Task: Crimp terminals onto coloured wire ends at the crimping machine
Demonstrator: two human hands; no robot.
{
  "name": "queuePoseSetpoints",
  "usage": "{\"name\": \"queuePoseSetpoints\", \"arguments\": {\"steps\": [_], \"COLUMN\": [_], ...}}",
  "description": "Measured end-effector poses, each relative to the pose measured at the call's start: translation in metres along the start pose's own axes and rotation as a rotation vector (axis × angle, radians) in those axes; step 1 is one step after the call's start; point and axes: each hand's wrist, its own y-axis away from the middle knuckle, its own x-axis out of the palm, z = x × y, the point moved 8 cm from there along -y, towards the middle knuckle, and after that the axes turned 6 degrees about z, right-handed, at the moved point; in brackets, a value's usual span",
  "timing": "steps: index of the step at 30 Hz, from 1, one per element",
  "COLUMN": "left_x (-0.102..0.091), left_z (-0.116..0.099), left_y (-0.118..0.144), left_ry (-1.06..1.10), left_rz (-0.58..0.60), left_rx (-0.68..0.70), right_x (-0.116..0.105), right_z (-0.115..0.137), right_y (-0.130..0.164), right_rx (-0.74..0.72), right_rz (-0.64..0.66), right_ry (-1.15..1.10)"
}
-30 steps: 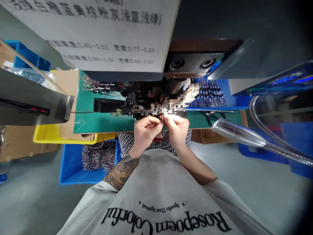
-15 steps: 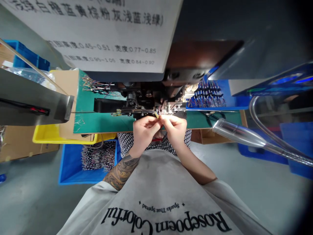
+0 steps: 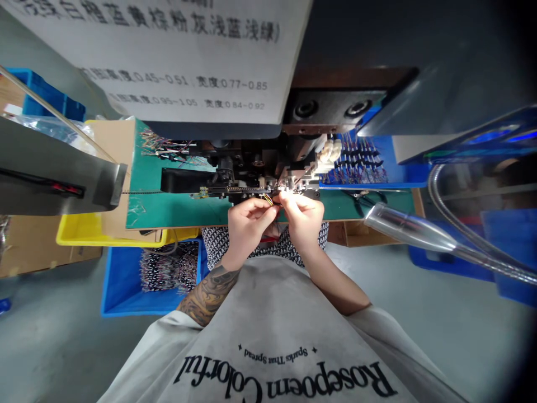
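My left hand [image 3: 248,225] is closed in a pinch on a small bunch of thin wires [image 3: 268,199], yellow and dark ones showing at the fingertips. Just to its right, my right hand [image 3: 304,219] is also pinched, its thumb and forefinger up against the working point of a black metal press machine [image 3: 258,159]. A wire seems to run into those fingers, though its end is too small to make out. A chain-like metal strip [image 3: 145,193] enters the machine from the left. Above the hands sits the press block [image 3: 331,106] with two bolts.
Wire bundles lie in a blue tray [image 3: 409,182] behind right and on the green tabletop [image 3: 188,210] at left. Pliers [image 3: 369,197] and a clear-tipped flexible lamp [image 3: 411,229] are at right. A yellow bin [image 3: 79,238] and a blue bin [image 3: 126,305] with wire bundles stand lower left.
My right hand has shifted slightly right and up, away from the left fingertips. The press block has risen and both its bolts now show. My left hand stays nearly in place.
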Motion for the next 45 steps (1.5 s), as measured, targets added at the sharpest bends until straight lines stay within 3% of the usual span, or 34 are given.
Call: {"name": "queuePoseSetpoints", "arguments": {"steps": [7, 15, 34, 40, 45], "left_x": [0.001, 0.006, 0.002, 0.006, 0.005], "left_z": [0.0, -0.007, -0.006, -0.01, -0.009], "left_y": [0.0, 0.0, 0.0, 0.0, 0.001], "left_ry": [0.02, 0.068, 0.011, 0.054, 0.051], "left_rz": [0.027, 0.038, 0.034, 0.052, 0.051], "left_rx": [-0.039, -0.007, -0.045, -0.029, 0.009], "right_x": [0.001, -0.004, 0.0, -0.004, -0.001], "right_z": [0.001, 0.002, 0.002, 0.004, 0.002], "right_y": [0.006, 0.005, 0.004, 0.004, 0.002], "right_rx": [-0.039, -0.048, -0.045, -0.052, -0.009], "right_rz": [0.062, -0.008, 0.06, -0.012, 0.003], "right_ry": [0.066, 0.003, 0.031, 0.034, 0.021]}}
